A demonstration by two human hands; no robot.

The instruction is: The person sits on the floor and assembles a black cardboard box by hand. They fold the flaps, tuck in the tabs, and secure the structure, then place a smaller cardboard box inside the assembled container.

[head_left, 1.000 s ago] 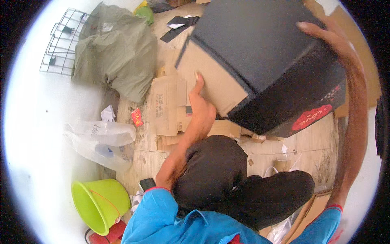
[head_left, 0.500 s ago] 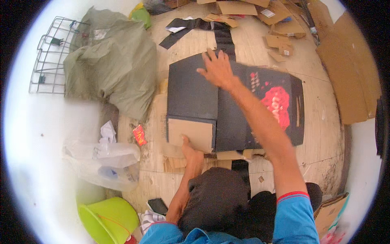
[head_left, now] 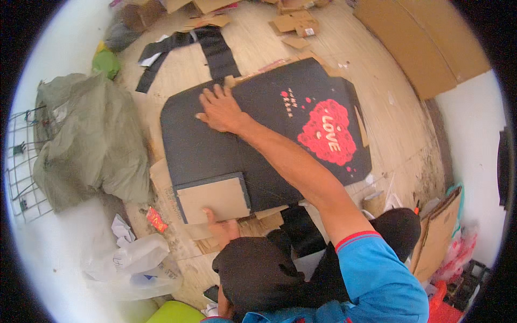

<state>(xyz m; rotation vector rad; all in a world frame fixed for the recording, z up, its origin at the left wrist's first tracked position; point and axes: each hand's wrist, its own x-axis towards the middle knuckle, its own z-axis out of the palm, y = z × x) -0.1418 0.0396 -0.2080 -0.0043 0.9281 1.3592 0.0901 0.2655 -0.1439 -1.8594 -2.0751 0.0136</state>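
Low on the floor's [head_left: 401,137] left side, a green bucket [head_left: 175,313] is cut off, contents hidden. Beyond it lies a translucent bag [head_left: 124,265], dark writing on it. The left hand [head_left: 223,230] has its thumb on a tan flap [head_left: 215,196]; I cannot tell whether it pinches. The black cardboard [head_left: 264,102] lies mid-floor, long axis left to right, its red heart [head_left: 323,142] pointing left, pale lettering [head_left: 332,132] across. The right hand [head_left: 221,110] rests by its far-left edge, fingers spread.

Right hand [head_left: 222,109] on black cardboard [head_left: 258,172], left hand [head_left: 223,230] at tan flap [head_left: 212,195]

Two hands [head_left: 222,111] [head_left: 222,230], one black carton [head_left: 215,161], one olive sheet [head_left: 99,145] show.
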